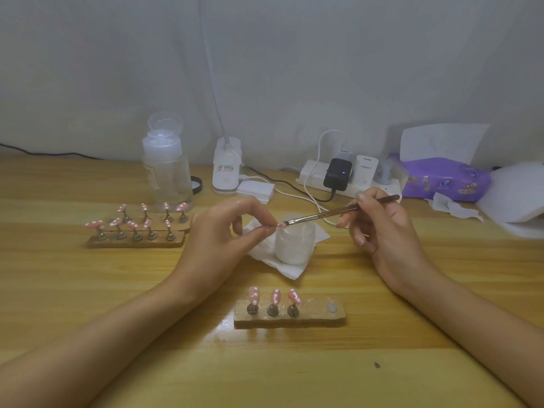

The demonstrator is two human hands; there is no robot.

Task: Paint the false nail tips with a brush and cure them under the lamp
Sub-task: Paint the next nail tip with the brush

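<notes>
Head view, left grip pinching nail tip, right grip holding brush, bristles on the tip

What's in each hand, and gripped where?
Left hand pinches a pink nail tip; the fingers hide which part of it is held. Right hand holds the brush by its handle, well behind the bristles.

Near holder: straight before me, three tips on it.
Jar: behind it, on a tissue.
Brush: in my right hand, over the jar, meeting the nail tip in my left hand.
Far holder: left of my left hand.
</notes>
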